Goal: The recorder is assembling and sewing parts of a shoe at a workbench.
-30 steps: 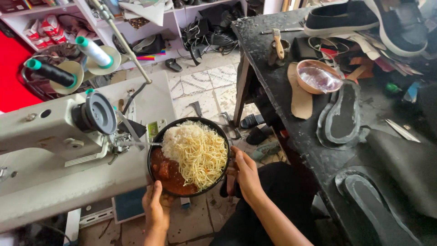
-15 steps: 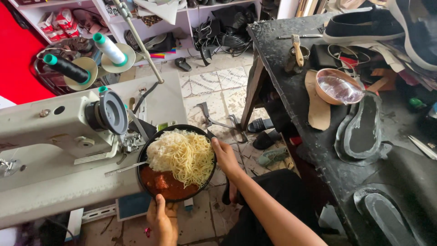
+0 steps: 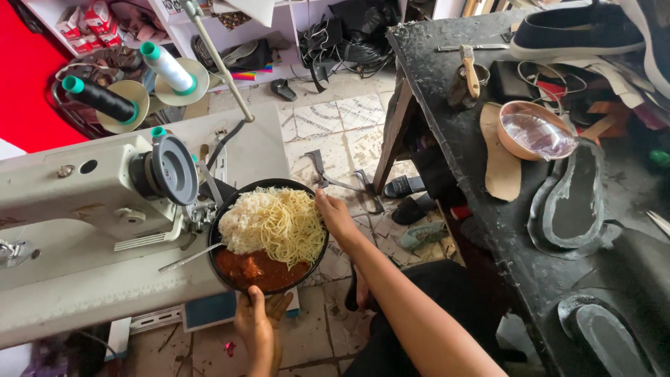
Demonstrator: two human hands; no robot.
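Two hands carry one black plate [image 3: 222,269], which sits between them at the front edge of the sewing-machine table [image 3: 84,293]. The left hand [image 3: 259,327] cups the near rim from below, fingers spread a little under it, thumb up against the edge. The right hand [image 3: 336,218] takes the far right rim, fingers curled narrow round it.

Inside those fingers the plate looks full: a heap of pale noodles [image 3: 279,222] on the side nearest the right fingertips, red stew [image 3: 259,267] just above the left thumb. A spoon [image 3: 190,257] lies with its bowl in the stew and its handle out past the rim, away from both hands. Nothing looks eaten; the food seems untouched, and whether the plate rests on the table or hangs just above it I cannot tell.

Beyond the left fingers stands the sewing machine [image 3: 91,188] with its handwheel close to the rim. Well beyond the right hand runs a dark workbench [image 3: 447,132] with a brush [image 3: 470,66], a copper bowl [image 3: 536,131] and shoe soles [image 3: 574,202].
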